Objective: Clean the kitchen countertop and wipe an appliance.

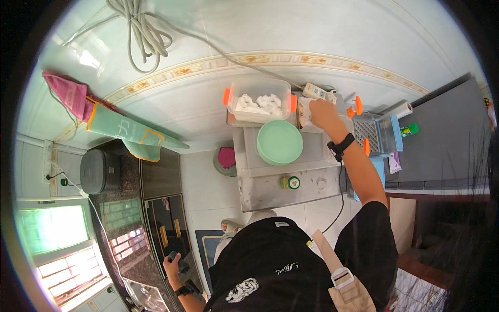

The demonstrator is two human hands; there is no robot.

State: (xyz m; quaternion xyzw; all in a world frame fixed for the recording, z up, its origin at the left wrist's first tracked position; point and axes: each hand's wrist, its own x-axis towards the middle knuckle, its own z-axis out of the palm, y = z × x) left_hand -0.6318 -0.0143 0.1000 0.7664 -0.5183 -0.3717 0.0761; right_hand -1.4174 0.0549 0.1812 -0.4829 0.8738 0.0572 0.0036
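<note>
My right hand (325, 114) reaches to the back of the table, its fingers curled down over a pale, clear-sided container (306, 120). What those fingers grip, if anything, is hidden. Just left of it stands a clear plastic box (260, 115) with orange clips and white, fluffy-looking contents. A round light-green bowl or lid (279, 142) is in front of the box. My left hand (171, 268) is low at my left side, away from the table, closed round a small dark object (172, 256) whose kind I cannot make out.
A small green jar (291, 182) lies on the grey table (265, 195). A power strip (316, 91) sits against the wall behind my right hand. Clear baskets (387, 132) with orange-handled things are at the right. A rice cooker (100, 171) stands on the left counter.
</note>
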